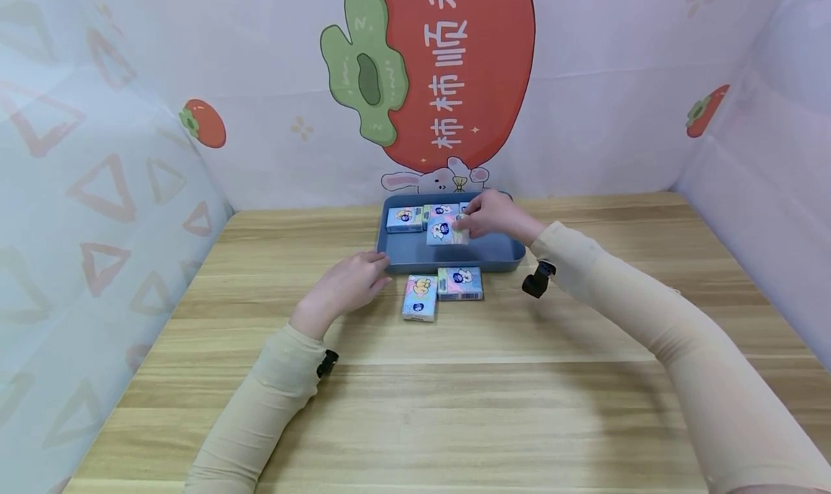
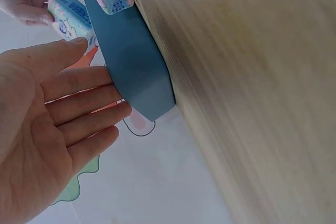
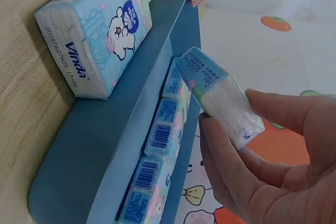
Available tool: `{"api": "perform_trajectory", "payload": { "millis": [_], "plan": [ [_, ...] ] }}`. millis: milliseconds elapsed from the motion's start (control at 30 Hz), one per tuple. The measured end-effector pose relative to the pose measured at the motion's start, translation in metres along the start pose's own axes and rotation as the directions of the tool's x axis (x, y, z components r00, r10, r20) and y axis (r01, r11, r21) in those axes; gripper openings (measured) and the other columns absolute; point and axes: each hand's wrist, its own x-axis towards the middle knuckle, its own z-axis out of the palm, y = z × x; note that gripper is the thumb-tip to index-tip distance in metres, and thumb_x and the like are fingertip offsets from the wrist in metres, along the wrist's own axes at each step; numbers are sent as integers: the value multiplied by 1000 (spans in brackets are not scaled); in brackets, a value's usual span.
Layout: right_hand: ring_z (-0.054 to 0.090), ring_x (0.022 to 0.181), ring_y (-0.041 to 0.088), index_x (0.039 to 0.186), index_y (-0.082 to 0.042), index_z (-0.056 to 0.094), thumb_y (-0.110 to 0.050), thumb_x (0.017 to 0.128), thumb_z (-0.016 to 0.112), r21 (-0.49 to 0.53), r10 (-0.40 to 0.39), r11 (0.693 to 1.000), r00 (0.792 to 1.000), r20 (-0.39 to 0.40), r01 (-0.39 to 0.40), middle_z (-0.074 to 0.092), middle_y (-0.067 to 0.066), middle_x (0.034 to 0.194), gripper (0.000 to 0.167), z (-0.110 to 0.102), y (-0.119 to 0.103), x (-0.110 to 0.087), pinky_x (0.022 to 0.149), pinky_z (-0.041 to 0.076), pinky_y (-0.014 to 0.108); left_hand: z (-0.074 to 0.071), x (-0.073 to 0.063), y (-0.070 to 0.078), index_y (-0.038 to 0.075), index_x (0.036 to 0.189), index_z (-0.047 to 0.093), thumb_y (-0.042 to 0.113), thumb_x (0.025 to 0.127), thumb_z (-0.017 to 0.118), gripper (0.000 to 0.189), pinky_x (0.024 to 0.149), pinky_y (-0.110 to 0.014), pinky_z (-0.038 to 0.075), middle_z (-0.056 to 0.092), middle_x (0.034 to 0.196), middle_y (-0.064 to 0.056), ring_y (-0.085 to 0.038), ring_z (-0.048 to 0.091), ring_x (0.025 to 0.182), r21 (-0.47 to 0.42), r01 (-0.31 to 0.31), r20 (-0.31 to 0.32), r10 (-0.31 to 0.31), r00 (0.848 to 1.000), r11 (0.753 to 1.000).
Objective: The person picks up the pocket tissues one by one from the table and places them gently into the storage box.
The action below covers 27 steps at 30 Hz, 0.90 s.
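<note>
My right hand (image 1: 496,216) pinches a light-blue tissue pack (image 1: 443,231) by one end, thumb on one side and fingers on the other. That pack is over the blue tray (image 1: 454,267), and in the right wrist view it is tilted above the tray's inside. Three more tissue packs (image 3: 160,129) lie in a row along the tray's far side. My left hand (image 1: 350,281) has its fingers extended, with the fingertips (image 2: 122,109) right at the tray's left front corner. Nothing is in its palm.
Two tissue packs stay on the wooden table (image 1: 415,407) before the tray: an upright-turned one (image 1: 420,298) and a sideways one (image 1: 460,283) beside it. A white printed cloth (image 1: 273,162) hangs behind the tray and along both sides.
</note>
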Motion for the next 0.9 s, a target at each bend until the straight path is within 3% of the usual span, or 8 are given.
{"api": "perform_trajectory", "payload": {
  "millis": [400,900],
  "plan": [
    [71,90,23,118,-4,65,-36,81,75,-37,6,999,999,-40,-7,69,13,107,50,3,-5,18,92,54,39,0,2,-1,-3,126,58,24,95,58,41,104,-44,45,56,132,-21,-33,53,123,-9,16,10,-15,1000,1000],
    [68,94,25,105,-4,71,-35,81,74,-78,44,996,999,-31,-46,72,11,98,40,12,-10,36,88,55,36,-1,0,0,-3,127,57,25,95,57,42,104,-45,46,57,131,-21,-33,54,123,-5,10,18,-10,1000,1000]
  ]
}}
